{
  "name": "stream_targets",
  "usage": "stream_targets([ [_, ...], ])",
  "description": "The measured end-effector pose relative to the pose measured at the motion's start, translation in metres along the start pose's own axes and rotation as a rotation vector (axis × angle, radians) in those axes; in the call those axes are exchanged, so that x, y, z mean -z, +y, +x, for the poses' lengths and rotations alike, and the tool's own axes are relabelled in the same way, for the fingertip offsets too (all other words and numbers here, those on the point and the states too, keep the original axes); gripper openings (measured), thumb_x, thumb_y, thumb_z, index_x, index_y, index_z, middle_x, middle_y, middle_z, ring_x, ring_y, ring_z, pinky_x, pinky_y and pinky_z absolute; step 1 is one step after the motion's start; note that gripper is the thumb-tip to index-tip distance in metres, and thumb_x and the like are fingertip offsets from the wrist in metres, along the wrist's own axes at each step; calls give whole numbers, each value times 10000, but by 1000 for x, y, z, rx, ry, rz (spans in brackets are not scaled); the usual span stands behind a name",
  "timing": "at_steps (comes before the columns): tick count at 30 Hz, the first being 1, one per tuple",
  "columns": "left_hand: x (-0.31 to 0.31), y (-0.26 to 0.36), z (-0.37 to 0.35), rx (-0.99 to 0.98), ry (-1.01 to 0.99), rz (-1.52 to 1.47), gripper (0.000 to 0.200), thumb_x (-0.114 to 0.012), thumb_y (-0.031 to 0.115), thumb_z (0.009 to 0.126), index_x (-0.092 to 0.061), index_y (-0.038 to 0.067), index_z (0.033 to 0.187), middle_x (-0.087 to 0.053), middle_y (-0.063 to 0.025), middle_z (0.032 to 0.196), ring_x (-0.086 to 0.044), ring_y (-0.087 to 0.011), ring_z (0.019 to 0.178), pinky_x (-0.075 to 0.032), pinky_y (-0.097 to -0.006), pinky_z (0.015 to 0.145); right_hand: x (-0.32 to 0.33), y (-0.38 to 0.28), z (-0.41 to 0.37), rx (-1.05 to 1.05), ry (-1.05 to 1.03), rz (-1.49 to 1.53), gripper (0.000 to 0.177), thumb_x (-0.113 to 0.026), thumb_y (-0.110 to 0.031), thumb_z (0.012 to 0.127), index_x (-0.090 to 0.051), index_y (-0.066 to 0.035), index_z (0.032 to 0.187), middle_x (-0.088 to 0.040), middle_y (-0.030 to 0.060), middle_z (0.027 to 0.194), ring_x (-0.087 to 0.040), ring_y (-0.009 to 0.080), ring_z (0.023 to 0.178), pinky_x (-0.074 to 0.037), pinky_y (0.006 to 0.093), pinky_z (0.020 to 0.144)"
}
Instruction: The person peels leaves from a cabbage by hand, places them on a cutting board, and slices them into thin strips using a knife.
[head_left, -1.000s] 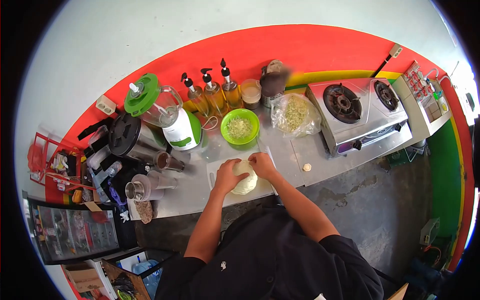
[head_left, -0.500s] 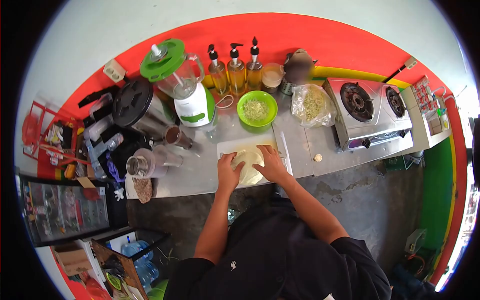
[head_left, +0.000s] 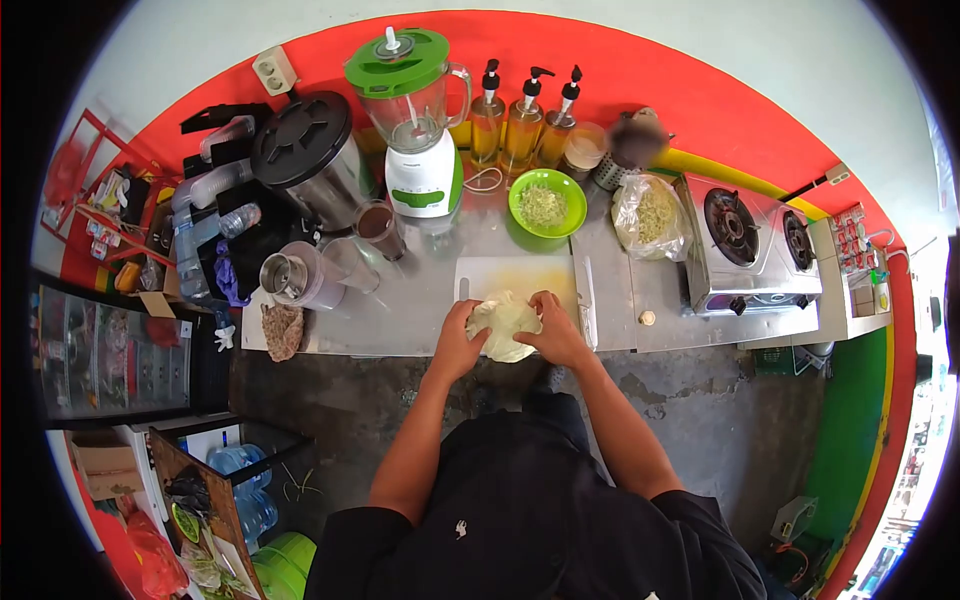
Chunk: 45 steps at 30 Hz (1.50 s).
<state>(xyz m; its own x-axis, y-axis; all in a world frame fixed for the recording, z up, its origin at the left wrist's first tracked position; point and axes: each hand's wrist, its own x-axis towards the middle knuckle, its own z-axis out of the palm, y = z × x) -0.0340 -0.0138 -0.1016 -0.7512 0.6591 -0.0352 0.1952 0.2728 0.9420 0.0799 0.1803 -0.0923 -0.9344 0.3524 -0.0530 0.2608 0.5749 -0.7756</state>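
A pale green cabbage piece (head_left: pixel 508 325) is held between my two hands at the front edge of the steel counter. My left hand (head_left: pixel 463 338) grips its left side, thumb on top. On its right side is my right hand (head_left: pixel 553 330), fingers curled round the rim and thumb pressed inward. Under and behind it lies a white cutting board (head_left: pixel 520 275), wet and yellowish in places. A knife (head_left: pixel 584 300) appears to lie along the board's right edge. Beyond the board, a green bowl (head_left: pixel 547 210) holds shredded cabbage.
A blender (head_left: pixel 420 150), pump bottles (head_left: pixel 522 130) and a large metal pot (head_left: pixel 315 160) stand at the back. Cups (head_left: pixel 380 230) are at the left. To the right are a bag of shreds (head_left: pixel 650 217), a small pale piece (head_left: pixel 647 318) and a gas stove (head_left: pixel 750 240).
The cabbage piece was a flat, round shape low on the board; now it is bunched up between my hands, slightly raised. The whole view has shifted, with counter items further right.
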Motion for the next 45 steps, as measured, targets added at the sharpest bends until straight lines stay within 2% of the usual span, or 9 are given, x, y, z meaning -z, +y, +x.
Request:
stream_targets([
  [2, -3, -5, -5, -44, 40, 44, 438, -772, 91, 821, -595, 48, 1219, -605, -141, 1123, -580, -341, 1100, -454, -420, 988, -2, -7, -4, -45, -22, 18, 644, -881, -200, 710, -481, -15, 1180, -538, 187, 1150, -541, 362, 1112, -458, 444, 966],
  [5, -3, 13, -11, -166, 127, 48, 410, -794, 124, 810, -641, 66, 1186, -615, -132, 1106, -572, -316, 1122, -442, -408, 1007, -8, -18, -5, -36, -24, 30, 646, -885, -202, 704, -479, -15, 1171, -533, 184, 1151, -532, 371, 1110, -449, 449, 961],
  [15, -9, -7, -17, -135, 235, 48, 290, -791, 100, 817, -752, 70, 1103, -627, -134, 1057, -621, -312, 1018, -487, -401, 933, -9, -43, -9, 104, 39, -114, 625, -859, -174, 737, -485, -20, 1214, -537, 188, 1196, -513, 414, 1113, -442, 480, 972],
  [18, -12, 3, -20, -176, 388, -52, 251, -800, 103, 809, -763, 48, 1050, -636, -131, 1053, -618, -303, 1021, -485, -398, 931, -11, -44, -12, 137, 25, -146, 631, -848, -154, 744, -505, -20, 1258, -542, 184, 1219, -515, 417, 1104, -442, 487, 972],
  [24, -15, 0, -27, -178, 395, 247, 309, -803, 113, 809, -724, 47, 1100, -650, -108, 1075, -613, -304, 1034, -487, -402, 926, -29, -33, -18, 295, 209, -218, 610, -834, -168, 772, -548, -28, 1293, -582, 167, 1199, -544, 398, 1121, -453, 476, 980],
  [30, -14, -3, -19, -153, 294, 130, 357, -805, 118, 804, -697, 69, 1141, -651, -96, 1084, -598, -306, 1060, -474, -415, 947, -18, -26, -5, 139, 83, -208, 538, -853, -193, 764, -554, -3, 1170, -591, 190, 1208, -562, 377, 1146, -478, 449, 964],
  [36, -35, -17, 3, -234, 226, 137, 321, -758, 126, 835, -696, 101, 1149, -626, -86, 1093, -567, -317, 1073, -440, -434, 963, -5, 6, 16, -41, -37, -109, 511, -877, -221, 761, -564, 16, 1087, -634, 174, 1020, -631, 299, 956, -507, 415, 843],
  [38, -49, -17, 11, -223, 343, 185, 288, -737, 120, 831, -708, 104, 1118, -616, -100, 1049, -559, -307, 1040, -437, -426, 952, -1, 11, 21, -172, -136, 15, 481, -879, -250, 762, -583, 22, 1026, -643, 160, 949, -633, 268, 899, -510, 404, 810],
  [45, -62, -22, 12, -296, 450, 298, 299, -697, 115, 846, -712, 132, 1144, -559, -56, 1112, -512, -295, 1029, -416, -441, 926, -22, 25, 9, -13, 152, 13, 517, -864, -253, 771, -635, 40, 1130, -698, 176, 998, -671, 301, 960, -518, 387, 884],
])
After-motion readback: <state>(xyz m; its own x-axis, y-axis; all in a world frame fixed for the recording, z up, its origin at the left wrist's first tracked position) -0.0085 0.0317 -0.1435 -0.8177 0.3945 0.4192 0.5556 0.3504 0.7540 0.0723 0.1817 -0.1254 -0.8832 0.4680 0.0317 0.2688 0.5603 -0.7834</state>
